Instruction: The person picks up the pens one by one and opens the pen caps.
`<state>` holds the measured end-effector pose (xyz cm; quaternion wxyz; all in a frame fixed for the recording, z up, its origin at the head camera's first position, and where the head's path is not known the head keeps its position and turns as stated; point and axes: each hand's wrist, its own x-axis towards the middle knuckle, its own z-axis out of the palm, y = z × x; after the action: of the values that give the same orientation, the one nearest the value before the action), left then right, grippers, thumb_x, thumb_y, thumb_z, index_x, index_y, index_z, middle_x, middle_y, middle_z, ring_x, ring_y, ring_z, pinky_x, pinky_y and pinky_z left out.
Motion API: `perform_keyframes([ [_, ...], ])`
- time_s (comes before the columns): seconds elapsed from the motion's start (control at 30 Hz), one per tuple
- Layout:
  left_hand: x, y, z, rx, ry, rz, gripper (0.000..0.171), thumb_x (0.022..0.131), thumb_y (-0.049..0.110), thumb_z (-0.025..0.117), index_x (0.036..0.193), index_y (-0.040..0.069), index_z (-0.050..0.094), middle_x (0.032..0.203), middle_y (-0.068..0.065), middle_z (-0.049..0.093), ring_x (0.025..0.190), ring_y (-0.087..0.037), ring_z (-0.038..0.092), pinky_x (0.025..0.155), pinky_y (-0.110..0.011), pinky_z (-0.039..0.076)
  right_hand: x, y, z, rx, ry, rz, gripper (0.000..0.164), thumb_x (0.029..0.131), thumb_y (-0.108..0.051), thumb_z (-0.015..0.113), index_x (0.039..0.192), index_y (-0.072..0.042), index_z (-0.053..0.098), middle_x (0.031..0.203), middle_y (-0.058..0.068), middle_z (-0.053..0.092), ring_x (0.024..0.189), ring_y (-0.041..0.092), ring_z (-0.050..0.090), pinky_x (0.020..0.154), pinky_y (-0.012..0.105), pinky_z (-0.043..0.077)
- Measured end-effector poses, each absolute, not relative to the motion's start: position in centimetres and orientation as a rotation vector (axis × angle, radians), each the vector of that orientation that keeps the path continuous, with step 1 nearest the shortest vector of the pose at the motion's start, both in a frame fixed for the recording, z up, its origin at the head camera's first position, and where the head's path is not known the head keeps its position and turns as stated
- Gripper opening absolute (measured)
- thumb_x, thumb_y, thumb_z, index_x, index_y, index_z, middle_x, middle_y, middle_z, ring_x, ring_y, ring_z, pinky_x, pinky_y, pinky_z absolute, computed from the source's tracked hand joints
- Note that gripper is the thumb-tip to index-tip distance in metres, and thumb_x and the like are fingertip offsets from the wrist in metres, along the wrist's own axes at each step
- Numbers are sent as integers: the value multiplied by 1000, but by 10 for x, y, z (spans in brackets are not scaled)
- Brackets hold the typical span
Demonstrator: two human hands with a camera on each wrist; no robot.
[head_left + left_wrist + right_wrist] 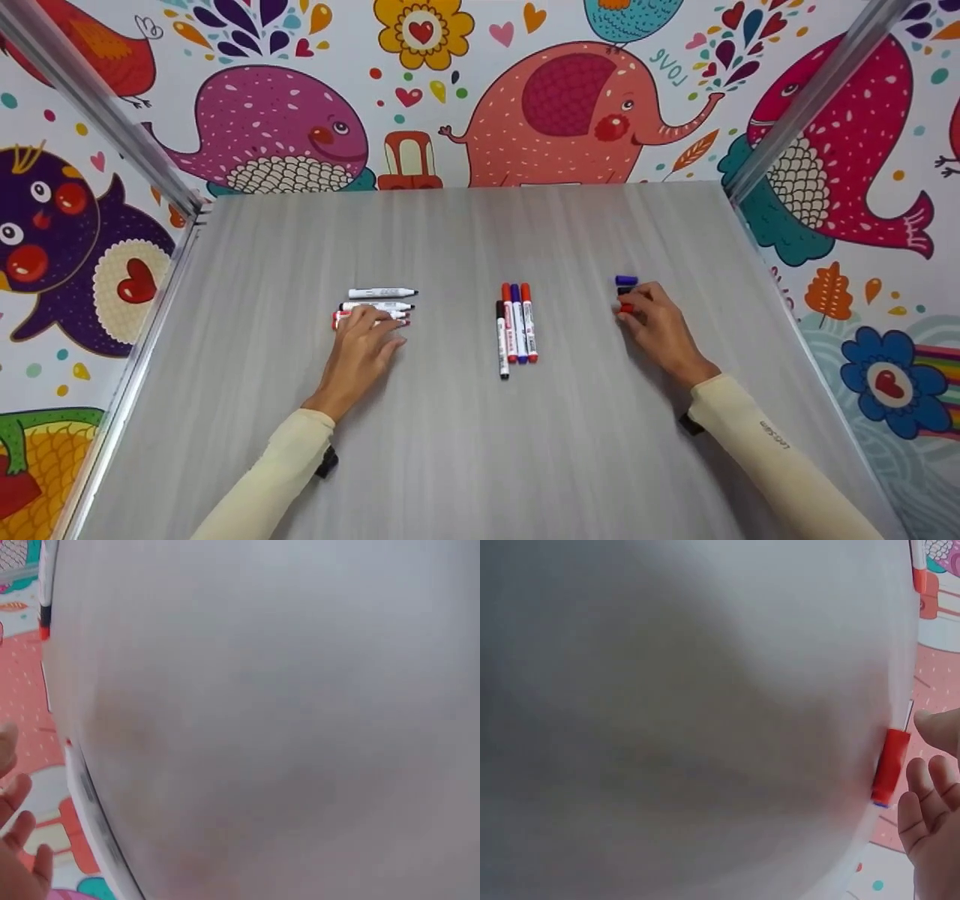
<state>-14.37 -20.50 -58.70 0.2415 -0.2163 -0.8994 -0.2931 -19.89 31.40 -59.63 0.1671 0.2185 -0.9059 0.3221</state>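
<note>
Left hand: the bare left hand [361, 346] spreads over the lower markers of the left group, thumb apart from the forefinger; the fingers look released, though whether the tips touch a barrel I cannot tell.
Uncapped markers: a white-barrelled uncapped marker with a dark tip [381, 293] lies uppermost in the left half of the surface; below it are a second white marker with a black tip [390, 306] and a red-tipped one [401, 323], partly hidden by the fingers.
Key relation: the group's long axes run roughly parallel to the far edge, tips towards the right edge; the lower barrels lie directly under the left fingers, the nearer hand.
Right hand: the bare right hand [664, 330] has thumb and fingers loosely bent beside the short red plastic cap [625, 308], no firm grasp showing.
Caps: the red cap lies just below a black cap [623, 290] and a blue cap [626, 280], nearer the right edge.
Middle row: four capped markers, black [502, 341], red [511, 322], blue [519, 322] and red [529, 322], point from near edge to far edge.
Room: bare grey wood-grain surface [450, 450] separates the row from both hands and runs on to the far edge.
</note>
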Motion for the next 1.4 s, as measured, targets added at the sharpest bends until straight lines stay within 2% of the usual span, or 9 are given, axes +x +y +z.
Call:
perform_keyframes([
  [0.1, -140, -195, -588, -602, -2470, -852, 29, 85, 3, 94, 112, 2, 84, 110, -9, 76, 110, -32, 63, 90, -54, 48, -199, 308, -596, 654, -2568, 932, 25, 92, 7, 85, 116, 7, 79, 117, 19, 66, 101, 31, 74, 88, 21, 56],
  [0.23, -136, -185, -594, -603, -2486, -896, 28, 86, 4, 93, 112, 2, 83, 113, -9, 76, 112, -31, 64, 92, -54, 49, -199, 300, -594, 694, -2559, 978, 25, 92, 6, 85, 116, 7, 79, 118, 19, 65, 99, 28, 73, 89, 11, 50],
  [0.33, -134, -179, -599, -608, -2489, -907, 27, 86, 4, 93, 111, 2, 83, 113, -8, 76, 113, -30, 64, 94, -55, 49, -198, 293, -594, 738, -2550, 984, 24, 93, 5, 84, 117, 6, 79, 118, 19, 65, 96, 26, 71, 90, 10, 47],
  [0.43, -131, -174, -602, -612, -2495, -935, 27, 87, 5, 93, 111, 1, 82, 112, -8, 75, 113, -30, 63, 95, -55, 48, -199, 287, -594, 777, -2546, 968, 24, 93, 5, 85, 116, 5, 79, 118, 19, 66, 100, 27, 68, 91, 16, 48],
  [0.63, -128, -164, -604, -586, -2519, -1044, 26, 90, 6, 91, 113, -1, 82, 115, -8, 76, 116, -31, 63, 101, -57, 47, -200, 275, -594, 798, -2558, 964, 24, 93, 3, 86, 116, 4, 80, 118, 18, 68, 109, 34, 62, 95, 41, 48],
  [0.73, -127, -159, -604, -564, -2522, -1102, 26, 90, 6, 90, 114, -2, 81, 117, -8, 77, 118, -31, 63, 103, -55, 48, -200, 268, -594, 772, -2584, 993, 25, 93, 3, 86, 117, 4, 80, 119, 17, 69, 112, 34, 62, 95, 46, 50],
  [0.87, -126, -153, -603, -526, -2525, -1185, 27, 90, 6, 90, 115, -3, 81, 118, -8, 77, 118, -30, 63, 103, -50, 50, -200, 256, -593, 740, -2638, 1059, 26, 95, 0, 85, 121, 3, 80, 121, 15, 69, 118, 34, 62, 101, 49, 53],
  [1.4, -125, -130, -606, -466, -2566, -1274, 29, 93, 11, 89, 119, 1, 81, 121, -5, 75, 121, -26, 61, 105, -49, 51, -199, 226, -597, 655, -2696, 1175, 31, 104, -12, 78, 132, 1, 76, 133, 15, 65, 128, 32, 58, 114, 52, 49],
])
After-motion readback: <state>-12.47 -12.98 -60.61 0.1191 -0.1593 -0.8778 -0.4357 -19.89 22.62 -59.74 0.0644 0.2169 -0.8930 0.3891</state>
